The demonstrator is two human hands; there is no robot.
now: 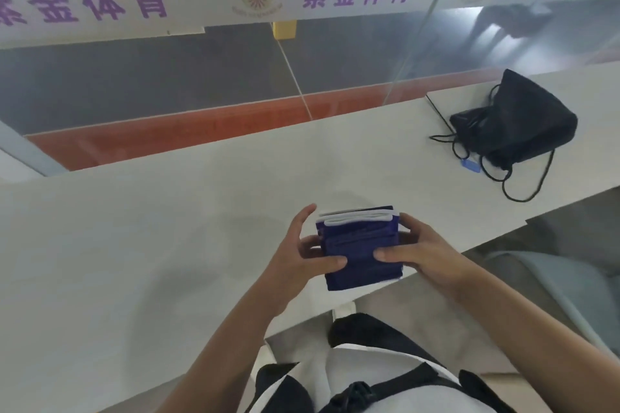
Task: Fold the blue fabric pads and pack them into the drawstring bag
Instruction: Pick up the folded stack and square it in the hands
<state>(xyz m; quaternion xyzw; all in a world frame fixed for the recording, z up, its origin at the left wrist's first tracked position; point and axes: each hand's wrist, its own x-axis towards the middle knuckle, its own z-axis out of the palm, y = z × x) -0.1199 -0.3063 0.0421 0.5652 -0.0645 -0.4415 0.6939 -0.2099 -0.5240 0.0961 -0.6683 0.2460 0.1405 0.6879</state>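
A folded stack of dark blue fabric pads (360, 250) with white trim along its far edge sits between both hands, just above the near edge of the white table (167, 228). My left hand (303, 250) grips the stack's left side, thumb on top. My right hand (422, 250) grips the right side, thumb laid across the top. The black drawstring bag (523, 121) lies on the table at the far right, well apart from both hands, its cords trailing toward me.
A small blue tag (469, 165) hangs on the bag's cords. A glass partition (235, 77) with a white banner of purple lettering runs along the table's far edge. A grey chair (553, 285) stands at the right, below the table.
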